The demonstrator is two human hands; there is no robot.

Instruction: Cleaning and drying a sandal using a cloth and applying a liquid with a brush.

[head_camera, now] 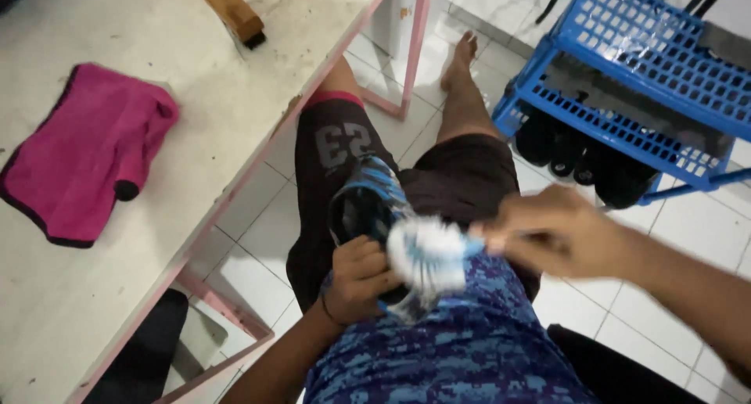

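Seen from the head camera, the person sits with a blue and black shoe resting on the lap, near the middle of the picture. The left hand grips the shoe's near end from below, fingers curled tight around it. The shoe's long axis runs from that hand toward about eleven o'clock, toe end pointing away over the thigh. The right hand comes in from three o'clock, fingers pressed together around a thin handle; its outline is blurred, so the exact pinch is hard to make out. At the handle's far end a white brush sits touching the shoe's near part, just at the left hand's two o'clock. The brush head lies at nine o'clock from the right fingers. On the table at ten o'clock lie a pink cloth and a wooden block. A blue plastic rack holding dark shoes stands at two o'clock on the tiled floor.
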